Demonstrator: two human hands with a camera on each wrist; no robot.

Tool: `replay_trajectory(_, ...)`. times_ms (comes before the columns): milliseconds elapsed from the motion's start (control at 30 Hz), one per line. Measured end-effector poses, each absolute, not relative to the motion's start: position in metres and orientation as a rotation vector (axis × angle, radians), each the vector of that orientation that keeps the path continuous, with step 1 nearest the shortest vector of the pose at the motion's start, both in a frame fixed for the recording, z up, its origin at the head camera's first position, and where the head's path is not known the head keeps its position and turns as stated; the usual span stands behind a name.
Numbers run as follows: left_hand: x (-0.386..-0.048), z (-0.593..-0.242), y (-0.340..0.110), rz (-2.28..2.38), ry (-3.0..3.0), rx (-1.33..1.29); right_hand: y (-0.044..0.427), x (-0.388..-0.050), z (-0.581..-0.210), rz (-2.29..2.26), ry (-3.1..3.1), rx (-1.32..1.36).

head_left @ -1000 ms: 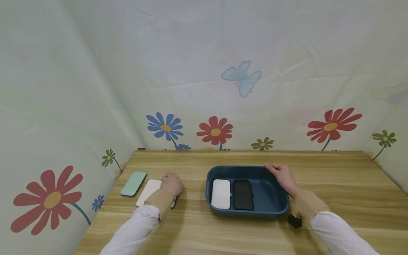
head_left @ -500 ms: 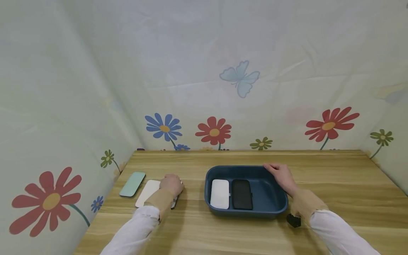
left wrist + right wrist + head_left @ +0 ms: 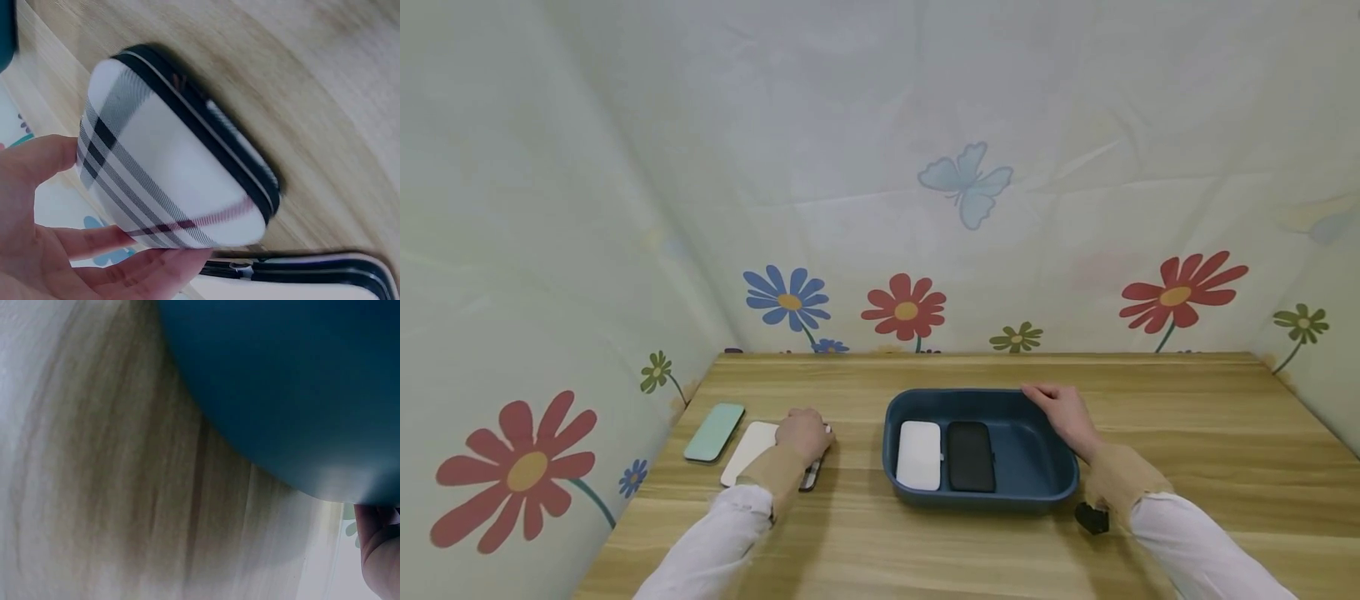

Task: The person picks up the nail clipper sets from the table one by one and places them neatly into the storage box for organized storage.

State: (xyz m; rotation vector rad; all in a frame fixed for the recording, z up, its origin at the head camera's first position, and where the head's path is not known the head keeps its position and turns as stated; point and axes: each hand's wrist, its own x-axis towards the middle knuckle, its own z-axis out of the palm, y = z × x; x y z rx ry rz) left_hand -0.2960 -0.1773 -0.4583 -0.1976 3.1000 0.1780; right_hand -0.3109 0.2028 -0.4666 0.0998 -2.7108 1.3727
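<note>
The left hand (image 3: 802, 435) grips a plaid case (image 3: 812, 476) between thumb and fingers; in the left wrist view the plaid case (image 3: 169, 162) has a dark edge band and the hand (image 3: 119, 250) holds its near end. Just left of it on the table lies a white case (image 3: 751, 452), partly covered by the arm. At the blue bin (image 3: 1030, 498), the right hand (image 3: 1064, 418) pinches the back rim near the right corner. The bin holds a white case (image 3: 919, 455) and a black case (image 3: 972, 457), side by side. In the right wrist view the right hand (image 3: 382, 556) touches the bin (image 3: 287, 381).
A mint green case (image 3: 714, 432) lies at the table's left side. Behind the wooden table (image 3: 865, 542) hangs a flower-printed cloth (image 3: 850, 200), which also runs along the left and right sides. A black object (image 3: 1092, 517) shows beneath the right wrist.
More of the plaid case shows beside the left hand, its patterned face now turned more to the head camera. The right hand stays on the bin's rim.
</note>
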Motion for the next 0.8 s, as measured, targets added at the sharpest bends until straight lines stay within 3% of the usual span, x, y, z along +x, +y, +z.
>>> replay_trajectory(800,-0.2958,-0.4534,-0.1794,0.187,3.091,-0.134,0.2020,-0.3106,-0.4688,1.398,-2.683,0.086)
